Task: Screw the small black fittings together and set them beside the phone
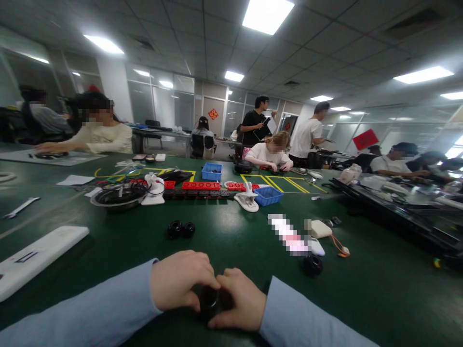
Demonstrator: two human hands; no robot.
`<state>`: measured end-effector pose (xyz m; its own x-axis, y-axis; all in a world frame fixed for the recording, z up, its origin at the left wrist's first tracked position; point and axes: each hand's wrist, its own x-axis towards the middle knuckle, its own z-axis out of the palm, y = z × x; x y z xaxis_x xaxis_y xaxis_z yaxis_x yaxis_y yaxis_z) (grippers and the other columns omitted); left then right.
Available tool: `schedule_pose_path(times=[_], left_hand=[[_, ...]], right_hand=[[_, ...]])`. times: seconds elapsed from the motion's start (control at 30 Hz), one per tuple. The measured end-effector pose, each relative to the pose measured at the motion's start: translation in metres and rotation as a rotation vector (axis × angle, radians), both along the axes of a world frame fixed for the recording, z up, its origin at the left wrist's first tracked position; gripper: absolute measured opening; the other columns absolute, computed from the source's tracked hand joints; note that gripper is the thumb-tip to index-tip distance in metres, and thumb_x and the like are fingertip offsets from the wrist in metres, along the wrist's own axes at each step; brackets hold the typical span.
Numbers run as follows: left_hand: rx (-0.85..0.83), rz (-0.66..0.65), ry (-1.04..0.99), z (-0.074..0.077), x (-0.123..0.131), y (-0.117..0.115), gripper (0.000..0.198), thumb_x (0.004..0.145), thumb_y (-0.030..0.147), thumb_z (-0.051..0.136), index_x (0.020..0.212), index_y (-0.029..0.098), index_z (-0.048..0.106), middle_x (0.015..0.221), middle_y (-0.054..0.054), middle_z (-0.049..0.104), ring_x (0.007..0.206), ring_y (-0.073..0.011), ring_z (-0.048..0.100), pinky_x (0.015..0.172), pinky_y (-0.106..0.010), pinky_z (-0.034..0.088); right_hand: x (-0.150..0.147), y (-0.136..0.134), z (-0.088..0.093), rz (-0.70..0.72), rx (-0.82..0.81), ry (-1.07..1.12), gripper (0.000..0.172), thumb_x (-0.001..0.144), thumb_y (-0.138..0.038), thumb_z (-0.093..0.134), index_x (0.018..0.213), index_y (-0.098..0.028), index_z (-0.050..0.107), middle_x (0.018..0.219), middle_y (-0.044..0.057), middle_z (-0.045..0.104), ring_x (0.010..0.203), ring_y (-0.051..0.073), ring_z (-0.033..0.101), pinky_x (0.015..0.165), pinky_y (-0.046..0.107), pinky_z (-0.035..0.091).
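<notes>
Fingers [209, 278] of the left hand [179, 278] and of the right hand [243, 300] curled in a narrow grip around a dark round part [210, 300], which both hands held between them low in the middle of the view. The fingertips came together at its far side, and the thumbs lay along the near side; whether the part touched the green table [231, 246] could not be told. Light blue sleeves [108, 299] covered both forearms.

Just beyond the left hand stood a pair of black rings [175, 229], side by side. Another black ring [313, 264] lay beyond the right hand, near a cream box [320, 229] with an orange cable [339, 246]. A blurred-out phone-like slab [289, 236] lay to the left of that box.

To the left, a long white case [43, 258] rested on the table, with a wrench [22, 207] farther off. Across the middle ran a row of red and black blocks [201, 187], between a wheel with a metal rim [119, 196] and a blue tray [268, 196]. A smaller blue tray [211, 172] stood behind the row. On the far side, a person in a white top [265, 155] leaned over the table.
</notes>
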<state>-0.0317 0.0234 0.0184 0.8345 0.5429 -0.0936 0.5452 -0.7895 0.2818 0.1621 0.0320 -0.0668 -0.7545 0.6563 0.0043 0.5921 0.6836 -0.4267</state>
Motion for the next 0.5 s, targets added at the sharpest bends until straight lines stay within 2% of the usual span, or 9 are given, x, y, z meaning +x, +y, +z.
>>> schedule_pose_path(times=[0.13, 0.27, 0.5], left_hand=[[0.010, 0.050, 0.007, -0.003, 0.000, -0.001, 0.031, 0.070, 0.026, 0.072, 0.101, 0.026, 0.065, 0.093, 0.000, 0.068, 0.090, -0.0200, 0.059, 0.075, -0.029, 0.043], [0.018, 0.118, 0.039, -0.001, 0.004, -0.005, 0.034, 0.065, 0.030, 0.077, 0.096, 0.025, 0.066, 0.091, 0.000, 0.068, 0.090, -0.0206, 0.059, 0.074, -0.029, 0.043], [0.048, 0.168, 0.093, 0.003, 0.010, -0.013, 0.031, 0.062, 0.030, 0.079, 0.089, 0.022, 0.067, 0.086, -0.001, 0.067, 0.086, -0.0211, 0.059, 0.072, -0.030, 0.043]], right_hand=[[-0.001, 0.000, 0.004, 0.018, 0.001, 0.006, 0.046, 0.061, -0.054, 0.071, 0.086, -0.018, 0.059, 0.069, -0.002, 0.050, 0.068, 0.014, 0.044, 0.064, 0.027, 0.031], [-0.002, -0.001, 0.008, 0.025, -0.009, 0.006, 0.045, 0.061, -0.052, 0.072, 0.087, -0.017, 0.059, 0.069, -0.002, 0.051, 0.067, 0.014, 0.044, 0.063, 0.026, 0.031], [-0.001, -0.001, 0.006, 0.015, -0.007, 0.022, 0.048, 0.060, -0.055, 0.072, 0.088, -0.017, 0.058, 0.070, -0.002, 0.052, 0.069, 0.015, 0.045, 0.064, 0.027, 0.032]])
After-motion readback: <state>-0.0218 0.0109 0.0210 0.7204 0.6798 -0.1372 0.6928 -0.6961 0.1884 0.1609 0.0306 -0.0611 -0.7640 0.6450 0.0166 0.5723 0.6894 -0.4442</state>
